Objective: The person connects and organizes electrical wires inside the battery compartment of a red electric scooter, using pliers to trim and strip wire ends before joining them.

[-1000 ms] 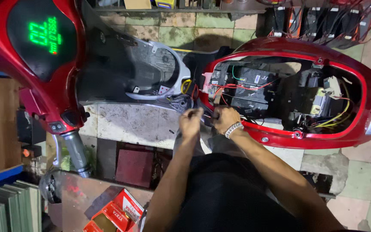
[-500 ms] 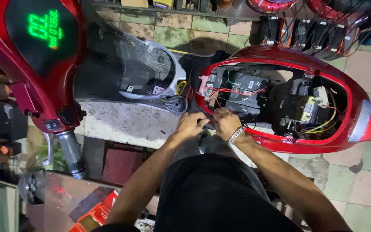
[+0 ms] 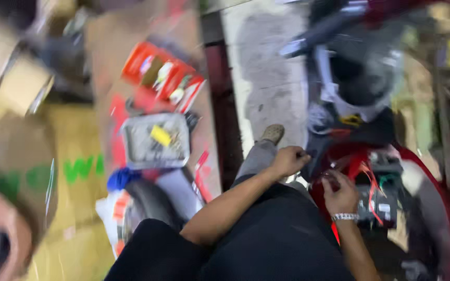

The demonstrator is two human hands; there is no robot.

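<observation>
While the view is blurred by motion, both hands work at the open body of a red scooter (image 3: 433,208). The left hand (image 3: 287,161) is curled into a fist at the scooter's front edge; whether it grips anything cannot be told. The right hand (image 3: 339,195), wearing a metal bracelet (image 3: 346,216), pinches among loose red wires (image 3: 363,174) beside a dark battery box (image 3: 378,205). A metal tray (image 3: 154,140) of small parts lies well apart. Tugging blindly could likely snap a wire or short it.
</observation>
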